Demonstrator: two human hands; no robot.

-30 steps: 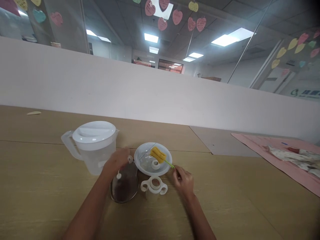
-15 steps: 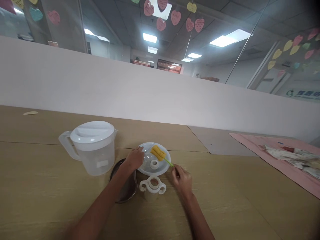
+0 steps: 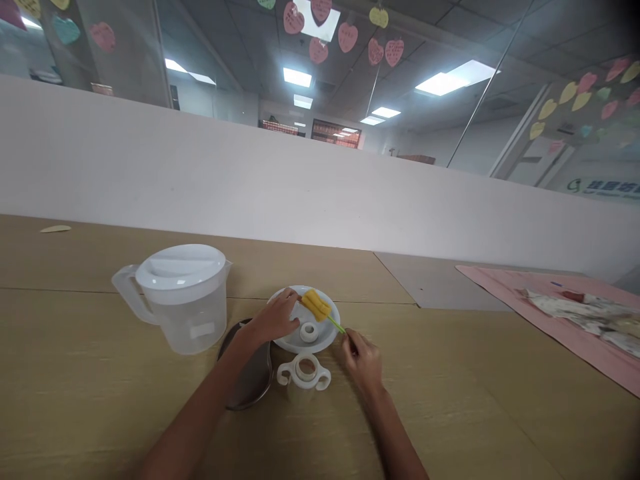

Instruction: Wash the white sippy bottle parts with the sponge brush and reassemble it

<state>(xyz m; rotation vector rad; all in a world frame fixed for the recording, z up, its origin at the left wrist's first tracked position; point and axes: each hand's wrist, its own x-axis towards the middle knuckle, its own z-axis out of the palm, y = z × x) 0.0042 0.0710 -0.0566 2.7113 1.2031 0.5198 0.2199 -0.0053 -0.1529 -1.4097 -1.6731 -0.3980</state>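
Observation:
My right hand [image 3: 363, 360] is closed around the thin green handle of a sponge brush [image 3: 316, 305]. Its yellow sponge head is over a white plate [image 3: 327, 339]. My left hand [image 3: 278, 316] reaches over the plate's left side, thumb and fingers apart, fingertips close to the sponge; whether they touch it I cannot tell. On the plate lies a small white ring-shaped part [image 3: 309, 332]. Just in front of the plate stands a small clear bottle with a white two-handled collar [image 3: 305, 371]. A dark kidney-shaped tray [image 3: 250, 385] sits partly under my left forearm.
A translucent lidded pitcher [image 3: 189, 313] stands left of the tray. To the right, a pink cloth [image 3: 505, 283] with patterned fabric [image 3: 565, 310] lies on the table. A low white wall [image 3: 300, 193] runs along the back, with glass above it.
My left hand has shifted from the plate's left rim inward towards the sponge, its thumb and fingers spreading. My right hand keeps the brush in nearly the same place.

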